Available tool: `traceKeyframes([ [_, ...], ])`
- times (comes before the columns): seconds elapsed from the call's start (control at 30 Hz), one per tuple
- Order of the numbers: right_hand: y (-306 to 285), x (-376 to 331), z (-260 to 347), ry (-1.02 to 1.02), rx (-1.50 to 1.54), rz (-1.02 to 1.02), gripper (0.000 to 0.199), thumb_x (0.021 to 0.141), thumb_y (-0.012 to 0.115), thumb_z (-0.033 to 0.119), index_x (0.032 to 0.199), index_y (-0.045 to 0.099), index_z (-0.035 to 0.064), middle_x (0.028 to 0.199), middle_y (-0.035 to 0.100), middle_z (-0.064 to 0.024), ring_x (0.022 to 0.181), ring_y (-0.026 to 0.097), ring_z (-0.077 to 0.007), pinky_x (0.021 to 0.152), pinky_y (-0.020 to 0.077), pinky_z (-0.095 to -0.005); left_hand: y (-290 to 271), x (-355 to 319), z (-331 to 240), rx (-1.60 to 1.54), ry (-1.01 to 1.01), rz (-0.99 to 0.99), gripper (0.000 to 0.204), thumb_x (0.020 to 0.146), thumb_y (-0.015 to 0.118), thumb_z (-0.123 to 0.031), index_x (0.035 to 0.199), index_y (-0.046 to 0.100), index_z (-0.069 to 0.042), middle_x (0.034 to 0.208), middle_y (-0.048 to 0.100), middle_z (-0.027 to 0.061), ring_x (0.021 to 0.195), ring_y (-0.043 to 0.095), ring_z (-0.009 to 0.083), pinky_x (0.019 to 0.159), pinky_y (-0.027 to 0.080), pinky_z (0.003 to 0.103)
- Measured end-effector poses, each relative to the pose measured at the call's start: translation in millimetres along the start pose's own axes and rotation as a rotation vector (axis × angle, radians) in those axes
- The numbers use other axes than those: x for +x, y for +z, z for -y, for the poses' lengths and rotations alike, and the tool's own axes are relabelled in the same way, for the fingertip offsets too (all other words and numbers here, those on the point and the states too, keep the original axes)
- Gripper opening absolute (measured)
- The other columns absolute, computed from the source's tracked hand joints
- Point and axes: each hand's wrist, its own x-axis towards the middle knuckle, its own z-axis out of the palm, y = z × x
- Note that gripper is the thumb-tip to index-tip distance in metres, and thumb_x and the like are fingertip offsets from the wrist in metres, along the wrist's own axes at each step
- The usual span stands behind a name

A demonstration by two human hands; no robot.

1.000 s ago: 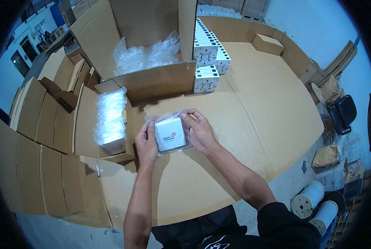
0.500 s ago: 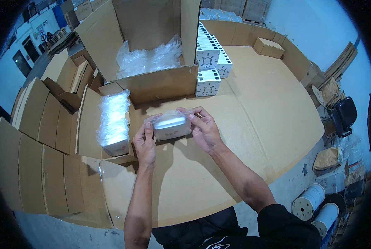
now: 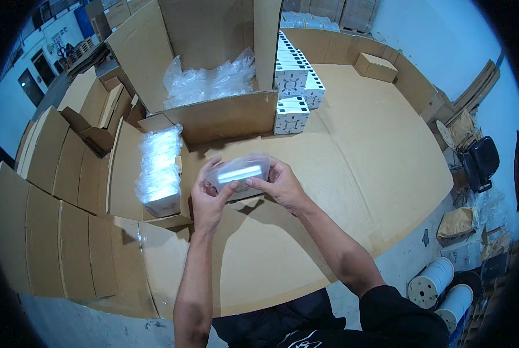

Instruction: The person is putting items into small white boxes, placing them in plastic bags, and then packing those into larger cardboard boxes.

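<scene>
Between my hands is a small white box in a clear plastic bag (image 3: 242, 172), lifted over the cardboard-covered table. My left hand (image 3: 208, 191) grips its left side, with the thumb pressed on the near face. On the right side my right hand (image 3: 279, 184) holds it the same way, thumb in front and fingers behind. Just left of my left hand, an open carton (image 3: 125, 174) contains a row of bagged white boxes (image 3: 159, 168). Beyond my hands stands a large open cardboard box (image 3: 230, 119) with clear plastic bags (image 3: 210, 81) inside.
Stacks of white printed boxes (image 3: 291, 116) stand right of the large box. Folded cartons (image 3: 56, 214) line the table's left side. A small closed carton (image 3: 376, 66) sits at the far right, by a low cardboard wall (image 3: 410, 84). Cable spools (image 3: 432, 281) lie on the floor at right.
Both thumbs have come down from the bag's upper edge onto the near face of the bagged box. The box has tilted, and the plastic now lies closer around it.
</scene>
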Motion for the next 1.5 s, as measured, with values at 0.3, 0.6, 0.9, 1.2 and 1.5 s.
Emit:
traceKeyframes([
  [0.3,-14.6,-0.1,12.7,-0.049,-0.060,0.082,0.017,0.092,0.074,0.006,0.108,0.075,-0.0007,0.120,0.071,-0.0125,0.111,0.064,-0.0175,0.097,0.0519,-0.0331,-13.3,2.5,5.0,0.059,0.048,0.097,0.020,0.092,0.077,-0.009,0.111,0.075,-0.004,0.113,0.071,0.0033,0.100,0.065,0.0114,0.086,0.054,0.028],
  [0.6,-17.5,1.5,10.1,-0.125,-0.037,0.063,0.011,0.095,0.071,0.008,0.089,0.068,0.0000,0.120,0.069,-0.0157,0.104,0.063,-0.0166,0.092,0.0516,-0.0334,-15.8,-0.8,6.5,0.044,-0.020,-0.045,0.021,0.093,0.078,-0.013,0.109,0.076,0.000,0.099,0.072,0.0019,0.087,0.062,0.0063,0.078,0.049,0.023],
  [0.9,-8.6,0.6,5.9,-0.134,-0.023,-0.032,0.017,0.096,0.068,0.003,0.085,0.055,0.0047,0.110,0.068,-0.0147,0.096,0.061,-0.0120,0.086,0.0515,-0.0300,-7.9,-0.1,17.4,-0.044,-0.025,-0.209,0.018,0.092,0.080,-0.012,0.089,0.062,-0.007,0.089,0.067,-0.0002,0.081,0.058,0.0053,0.074,0.048,0.023],
  [1.2,-17.6,0.9,16.6,-0.332,0.164,0.051,0.030,0.088,0.070,-0.002,0.117,0.069,0.0023,0.141,0.056,-0.0129,0.118,0.058,-0.0203,0.104,0.0475,-0.0375,-1.2,2.5,18.1,-0.106,0.005,-0.219,0.020,0.091,0.079,-0.009,0.097,0.060,-0.005,0.094,0.065,0.0003,0.087,0.059,0.0071,0.080,0.048,0.023],
  [1.5,-13.5,-3.2,20.1,-0.191,-0.235,0.129,0.023,0.086,0.074,0.004,0.108,0.077,0.0027,0.124,0.069,-0.0133,0.115,0.062,-0.0206,0.103,0.0479,-0.0352,-3.1,1.0,14.8,-0.068,0.010,-0.220,0.022,0.091,0.079,-0.008,0.101,0.060,-0.005,0.097,0.065,0.0013,0.087,0.059,0.0065,0.079,0.048,0.022],
])
